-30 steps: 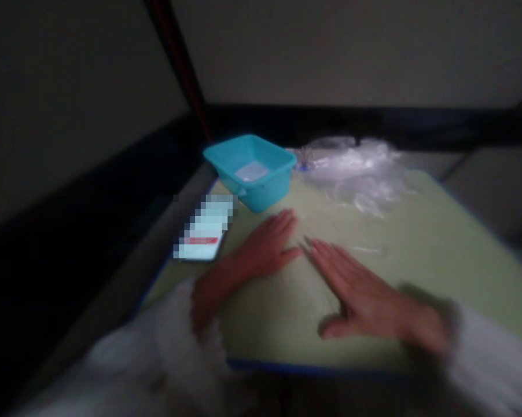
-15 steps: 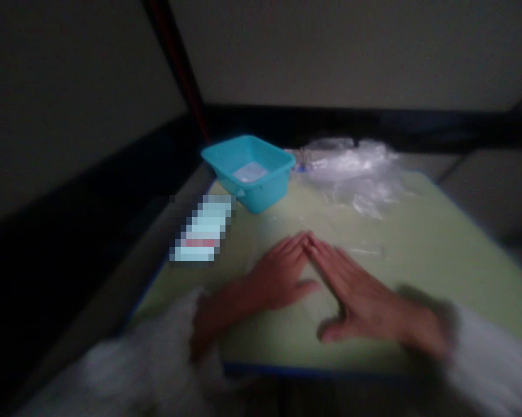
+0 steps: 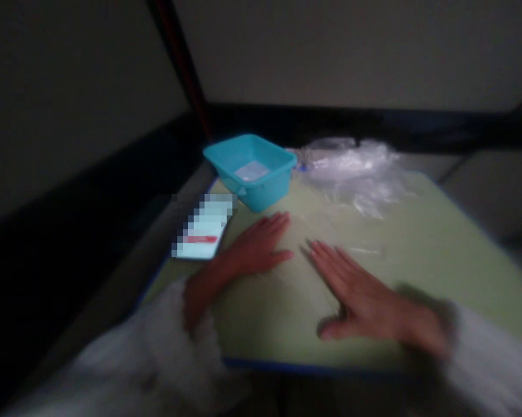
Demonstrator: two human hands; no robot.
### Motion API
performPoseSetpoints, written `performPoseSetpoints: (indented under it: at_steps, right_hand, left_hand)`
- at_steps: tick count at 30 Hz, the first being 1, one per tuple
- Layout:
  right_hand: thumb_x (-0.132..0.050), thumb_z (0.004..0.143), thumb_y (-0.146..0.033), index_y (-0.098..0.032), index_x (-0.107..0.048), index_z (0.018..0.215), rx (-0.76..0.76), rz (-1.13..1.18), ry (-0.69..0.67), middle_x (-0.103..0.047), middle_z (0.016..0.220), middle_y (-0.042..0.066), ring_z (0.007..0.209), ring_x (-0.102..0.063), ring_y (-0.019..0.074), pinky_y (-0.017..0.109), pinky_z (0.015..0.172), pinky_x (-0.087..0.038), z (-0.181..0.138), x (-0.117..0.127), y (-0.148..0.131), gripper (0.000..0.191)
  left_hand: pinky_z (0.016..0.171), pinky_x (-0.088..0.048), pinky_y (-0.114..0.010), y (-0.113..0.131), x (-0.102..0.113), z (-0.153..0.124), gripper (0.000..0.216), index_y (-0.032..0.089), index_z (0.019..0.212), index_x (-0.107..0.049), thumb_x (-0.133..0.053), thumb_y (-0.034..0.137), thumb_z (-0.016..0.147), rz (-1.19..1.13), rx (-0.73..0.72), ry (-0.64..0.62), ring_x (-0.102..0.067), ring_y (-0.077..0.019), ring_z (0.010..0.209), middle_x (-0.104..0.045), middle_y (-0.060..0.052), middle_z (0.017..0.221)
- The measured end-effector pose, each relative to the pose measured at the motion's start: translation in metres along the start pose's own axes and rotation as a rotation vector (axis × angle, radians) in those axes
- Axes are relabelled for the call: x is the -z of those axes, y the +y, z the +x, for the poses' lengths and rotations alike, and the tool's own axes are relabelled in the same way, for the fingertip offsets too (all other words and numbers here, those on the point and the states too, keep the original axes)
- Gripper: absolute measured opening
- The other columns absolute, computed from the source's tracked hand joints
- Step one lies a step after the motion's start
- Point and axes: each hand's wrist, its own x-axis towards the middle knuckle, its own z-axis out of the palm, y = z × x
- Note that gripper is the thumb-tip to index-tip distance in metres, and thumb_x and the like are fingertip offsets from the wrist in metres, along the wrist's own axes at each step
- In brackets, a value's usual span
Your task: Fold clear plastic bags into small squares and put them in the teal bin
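Note:
Both my hands lie flat, palms down, on a pale green mat (image 3: 434, 255). My left hand (image 3: 256, 249) rests with its fingers stretched toward a turquoise tub (image 3: 252, 169). My right hand (image 3: 352, 289) lies a little nearer to me, fingers together and pointing up and left, thumb out. A thin clear plastic sheet (image 3: 304, 272), faint in the dim light, seems to lie under and between the hands. Neither hand grips anything. White fluffy sleeves cover both wrists.
A phone (image 3: 204, 226) with a lit screen lies at the mat's left edge. The turquoise tub holds something pale. A heap of crumpled clear plastic (image 3: 356, 171) sits at the back of the mat. Dark walls and a dark rail surround the table.
My left hand, whose fingertips touched the right hand's half a second ago, has slid up and left again. The right hand has barely moved.

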Motion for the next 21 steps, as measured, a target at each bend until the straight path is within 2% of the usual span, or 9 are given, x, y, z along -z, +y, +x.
performPoseSetpoints:
  at_steps: [6, 10, 13, 16, 18, 21]
  right_hand:
    - [-0.046, 0.076, -0.074, -0.014, 0.002, 0.149, -0.025, 0.035, -0.093, 0.002, 0.154, 0.015, 0.141, 0.002, 0.0314, 0.054, 0.112, -0.007, -0.004, 0.006, -0.010, 0.105]
    - [-0.047, 0.078, -0.071, -0.016, 0.002, 0.149, 0.034, 0.075, -0.118, 0.000, 0.154, 0.015, 0.141, -0.002, 0.0316, 0.053, 0.112, -0.013, -0.008, 0.017, -0.014, 0.102]
    - [-0.039, 0.089, -0.060, -0.018, 0.002, 0.149, 0.052, 0.064, 0.021, -0.009, 0.154, 0.014, 0.141, -0.011, 0.0273, 0.049, 0.112, -0.020, -0.001, 0.024, -0.002, 0.085]
    - [-0.031, 0.094, -0.054, -0.015, -0.010, 0.149, -0.080, -0.025, 0.236, -0.026, 0.150, 0.016, 0.138, -0.024, 0.0262, 0.048, 0.111, -0.026, 0.015, 0.023, 0.025, 0.071]
    - [-0.030, 0.094, -0.054, -0.013, -0.020, 0.147, -0.150, -0.085, 0.276, -0.031, 0.148, 0.017, 0.136, -0.029, 0.0273, 0.048, 0.110, -0.029, 0.026, 0.017, 0.046, 0.068]
    - [-0.026, 0.095, -0.052, -0.011, -0.027, 0.145, -0.181, -0.150, 0.264, -0.033, 0.147, 0.017, 0.136, -0.029, 0.0276, 0.048, 0.110, -0.029, 0.033, 0.008, 0.071, 0.065]
  left_hand:
    - [0.115, -0.013, -0.035, 0.002, 0.006, -0.003, 0.075, 0.007, 0.145, -0.016, -0.033, 0.056, 0.090, 0.012, -0.027, -0.035, -0.008, -0.0221, 0.143, -0.011, -0.015, 0.154]
    - [0.115, -0.013, -0.038, 0.005, 0.007, -0.005, 0.078, 0.007, 0.144, -0.018, -0.036, 0.058, 0.089, 0.019, -0.049, -0.009, -0.008, -0.0241, 0.143, -0.011, -0.016, 0.153]
    - [0.116, -0.014, -0.037, 0.013, 0.006, -0.003, 0.076, 0.006, 0.144, -0.020, -0.037, 0.057, 0.089, -0.002, -0.078, 0.097, -0.008, -0.0232, 0.143, -0.013, -0.016, 0.153]
    - [0.116, -0.015, -0.036, 0.026, 0.002, 0.003, 0.071, 0.005, 0.143, -0.022, -0.034, 0.052, 0.092, -0.050, -0.122, 0.175, -0.010, -0.0219, 0.143, -0.017, -0.017, 0.153]
    - [0.116, -0.016, -0.038, 0.034, -0.001, 0.009, 0.067, 0.005, 0.142, -0.025, -0.035, 0.050, 0.093, -0.073, -0.146, 0.188, -0.013, -0.0226, 0.142, -0.020, -0.017, 0.152]
    - [0.116, -0.018, -0.038, 0.041, -0.006, 0.016, 0.065, 0.004, 0.141, -0.028, -0.036, 0.048, 0.093, -0.076, -0.176, 0.182, -0.014, -0.0231, 0.142, -0.022, -0.018, 0.151]
